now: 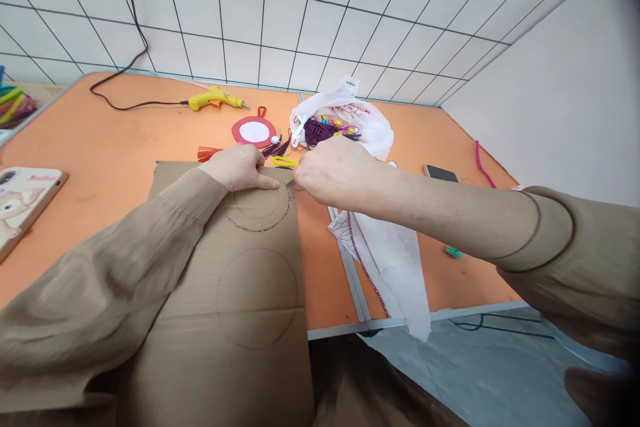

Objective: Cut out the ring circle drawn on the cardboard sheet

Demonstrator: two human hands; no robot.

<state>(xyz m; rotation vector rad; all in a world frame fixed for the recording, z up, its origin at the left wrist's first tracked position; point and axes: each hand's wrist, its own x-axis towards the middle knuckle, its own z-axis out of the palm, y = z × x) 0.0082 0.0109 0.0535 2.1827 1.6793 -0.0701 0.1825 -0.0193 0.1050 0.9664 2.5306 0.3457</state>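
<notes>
A brown cardboard sheet [250, 373] lies over the table's front edge, marked with drawn circles. Around the far circle runs a rough, partly cut line. My left hand [240, 168] grips the sheet's far edge, thumb flat on top beside that circle and fingers curled. My right hand [333, 173] is closed in a fist at the sheet's right edge, close to the left thumb. A small dark tip shows by the right fist, but what it holds is hidden. Just beyond the hands lies a bent yellow strip [284, 161].
On the orange table [100, 127] are a yellow glue gun [215, 99] with a black cord, a red-rimmed disc [254, 131], red tassels [209, 153], a white bag [373, 127] with purple threads, white cloth [395, 260], a phone [440, 173] and a cased phone [27, 197].
</notes>
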